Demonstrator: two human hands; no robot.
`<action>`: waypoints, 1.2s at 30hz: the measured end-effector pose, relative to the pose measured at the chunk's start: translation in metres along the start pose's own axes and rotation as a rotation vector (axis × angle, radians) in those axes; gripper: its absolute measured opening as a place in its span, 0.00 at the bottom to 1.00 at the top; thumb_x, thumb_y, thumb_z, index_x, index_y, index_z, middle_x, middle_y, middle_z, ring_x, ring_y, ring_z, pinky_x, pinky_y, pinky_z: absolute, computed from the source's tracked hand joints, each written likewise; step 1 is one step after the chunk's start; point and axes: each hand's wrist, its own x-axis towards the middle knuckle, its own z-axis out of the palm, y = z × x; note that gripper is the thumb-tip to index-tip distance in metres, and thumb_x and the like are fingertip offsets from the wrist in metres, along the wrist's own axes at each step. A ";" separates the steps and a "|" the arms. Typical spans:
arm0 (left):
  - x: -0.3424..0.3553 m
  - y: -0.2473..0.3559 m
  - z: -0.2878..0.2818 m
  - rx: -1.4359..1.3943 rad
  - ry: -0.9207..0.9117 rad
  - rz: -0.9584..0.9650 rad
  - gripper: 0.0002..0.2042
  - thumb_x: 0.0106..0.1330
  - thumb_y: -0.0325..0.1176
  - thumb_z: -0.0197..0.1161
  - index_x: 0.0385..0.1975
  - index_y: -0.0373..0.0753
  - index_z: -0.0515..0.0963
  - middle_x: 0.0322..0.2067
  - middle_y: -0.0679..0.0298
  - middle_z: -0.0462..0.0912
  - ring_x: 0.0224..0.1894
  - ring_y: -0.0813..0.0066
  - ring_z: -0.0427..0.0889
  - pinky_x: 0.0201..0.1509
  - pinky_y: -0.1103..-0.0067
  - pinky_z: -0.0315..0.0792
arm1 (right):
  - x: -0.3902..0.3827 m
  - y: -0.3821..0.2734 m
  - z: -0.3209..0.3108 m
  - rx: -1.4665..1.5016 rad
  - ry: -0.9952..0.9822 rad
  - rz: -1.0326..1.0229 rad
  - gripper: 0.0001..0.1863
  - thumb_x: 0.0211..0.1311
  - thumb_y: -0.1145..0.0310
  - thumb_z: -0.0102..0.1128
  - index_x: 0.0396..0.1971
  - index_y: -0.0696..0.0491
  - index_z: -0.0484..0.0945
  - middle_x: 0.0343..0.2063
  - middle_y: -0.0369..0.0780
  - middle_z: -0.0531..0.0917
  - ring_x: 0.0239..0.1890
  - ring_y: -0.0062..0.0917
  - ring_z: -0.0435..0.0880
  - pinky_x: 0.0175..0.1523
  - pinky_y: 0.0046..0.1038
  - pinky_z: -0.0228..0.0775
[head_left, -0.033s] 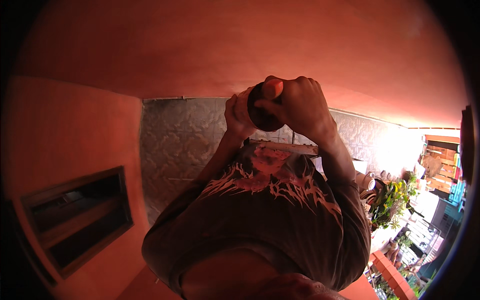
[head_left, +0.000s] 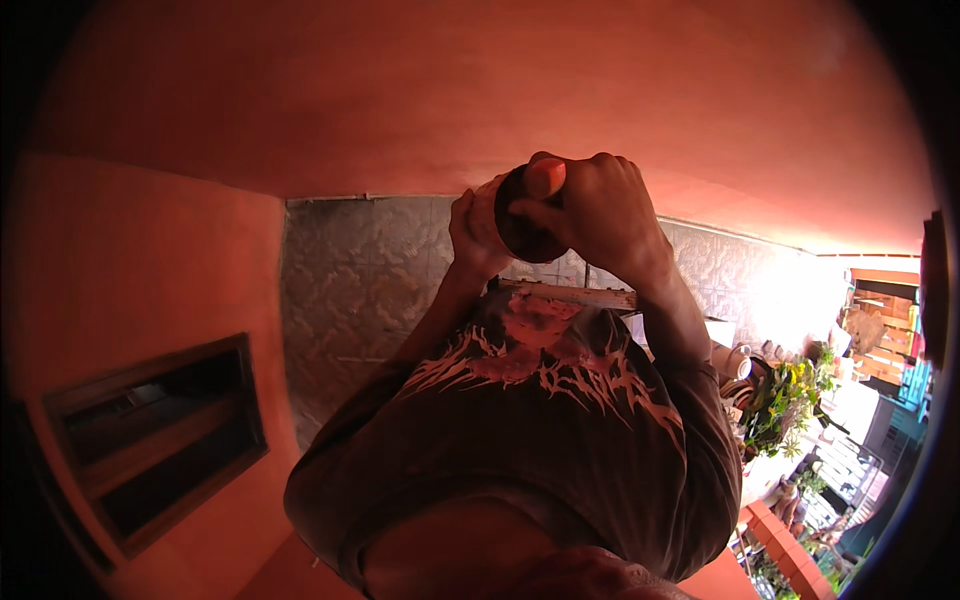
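My left hand (head_left: 468,232) is wrapped round the side of a round, reddish container (head_left: 485,210), whose dark opening (head_left: 525,236) faces me. My right hand (head_left: 605,210) is closed over that opening on a short object with a rounded red-orange end (head_left: 546,178), perhaps a handle; its lower part is hidden. The thumb of that hand reaches across the opening. Just below both hands is a worn, pale wooden bar (head_left: 590,297), beside the front of my dark printed shirt.
A salmon-painted wall (head_left: 450,90) fills the top of the view. Below lies a patterned tiled floor (head_left: 350,280). At left is a dark framed opening (head_left: 155,435). To the right, potted plants (head_left: 785,405), a white round object (head_left: 737,365) and wooden slats (head_left: 880,340) stand in bright light.
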 end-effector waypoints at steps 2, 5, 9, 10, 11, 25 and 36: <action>0.000 0.000 0.000 0.015 0.024 0.002 0.33 0.72 0.54 0.42 0.67 0.35 0.63 0.63 0.56 0.71 0.65 0.61 0.70 0.71 0.64 0.61 | 0.000 -0.001 -0.001 0.002 -0.012 0.024 0.19 0.53 0.54 0.73 0.22 0.56 0.80 0.14 0.45 0.81 0.21 0.43 0.82 0.32 0.39 0.76; 0.004 0.001 0.002 0.037 0.066 -0.013 0.33 0.71 0.57 0.41 0.67 0.37 0.64 0.62 0.55 0.72 0.65 0.59 0.71 0.69 0.62 0.64 | 0.000 0.003 0.001 -0.008 0.017 0.008 0.18 0.54 0.55 0.72 0.23 0.55 0.80 0.14 0.45 0.81 0.21 0.43 0.82 0.32 0.39 0.76; 0.009 0.002 0.016 0.078 0.102 -0.026 0.35 0.69 0.61 0.37 0.66 0.41 0.67 0.62 0.55 0.73 0.64 0.56 0.73 0.66 0.59 0.69 | -0.002 0.007 -0.007 0.089 0.006 0.071 0.14 0.58 0.57 0.68 0.33 0.53 0.82 0.17 0.44 0.83 0.23 0.41 0.84 0.34 0.40 0.77; 0.011 0.002 0.019 0.096 0.085 -0.025 0.35 0.69 0.61 0.37 0.66 0.41 0.67 0.62 0.56 0.73 0.64 0.56 0.72 0.66 0.59 0.69 | -0.005 0.008 -0.012 0.140 0.036 0.073 0.14 0.58 0.58 0.68 0.32 0.54 0.81 0.17 0.44 0.82 0.22 0.41 0.84 0.33 0.39 0.77; 0.011 0.002 0.019 0.091 0.086 -0.037 0.35 0.69 0.61 0.36 0.66 0.41 0.67 0.62 0.56 0.73 0.65 0.56 0.72 0.66 0.59 0.68 | -0.006 0.008 -0.016 0.192 0.066 0.075 0.13 0.59 0.59 0.67 0.31 0.54 0.81 0.16 0.44 0.81 0.21 0.41 0.83 0.31 0.39 0.76; 0.022 -0.011 0.014 0.057 -0.103 0.020 0.33 0.71 0.53 0.41 0.66 0.31 0.63 0.64 0.53 0.71 0.66 0.60 0.70 0.72 0.65 0.61 | 0.005 -0.006 -0.058 0.052 -0.016 -0.046 0.10 0.59 0.67 0.62 0.32 0.57 0.74 0.16 0.46 0.80 0.20 0.43 0.82 0.27 0.40 0.75; 0.029 -0.021 0.031 -0.006 0.066 -0.046 0.27 0.70 0.49 0.50 0.62 0.38 0.68 0.56 0.58 0.78 0.57 0.64 0.79 0.59 0.67 0.75 | 0.026 -0.014 -0.067 -0.221 -0.183 -0.093 0.12 0.59 0.66 0.61 0.36 0.59 0.74 0.18 0.46 0.81 0.23 0.45 0.82 0.32 0.43 0.75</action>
